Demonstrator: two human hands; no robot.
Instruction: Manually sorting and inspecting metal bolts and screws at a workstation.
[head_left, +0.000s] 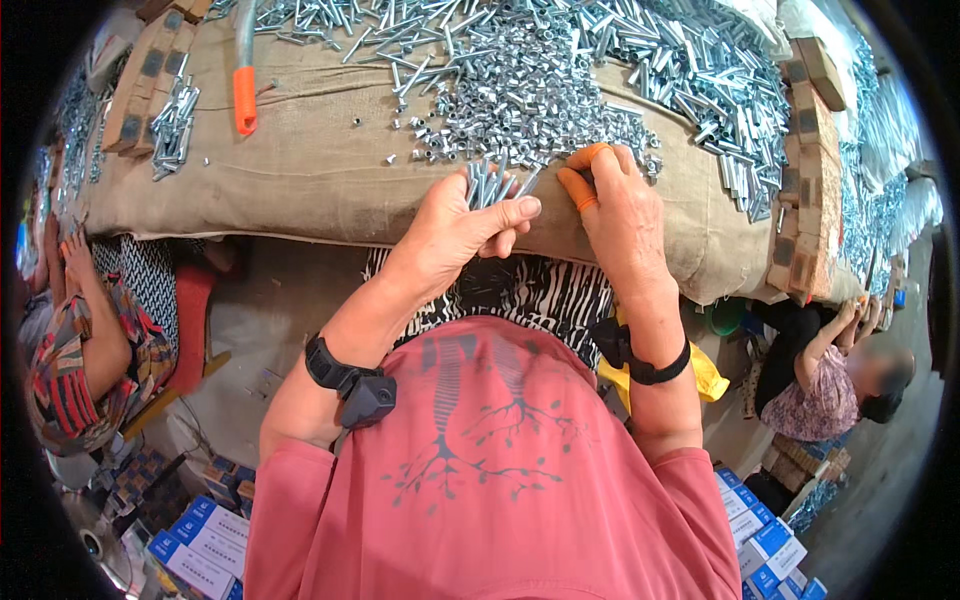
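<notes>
My left hand (462, 226) is closed around a small bunch of thin silver metal rods (490, 186), which stick up past the thumb and fingers. To the right, my right hand (622, 215) hovers at the near edge of a heap of short silver metal sleeves (530, 85). Orange finger covers (580, 188) sit on its thumb and a fingertip. Those fingers are bent together in a pinch; whatever they hold is too small or hidden to make out. Longer silver rods (690, 80) lie piled behind and to the right of the sleeves.
Brown cloth (310, 190) covers the padded work surface. A metal tool with an orange handle (245, 105) lies at its far left. Wooden blocks (805, 190) edge the right end. Another person (825, 370) sits at right, one more (90, 350) at left. Blue-white boxes (205, 545) stand behind me.
</notes>
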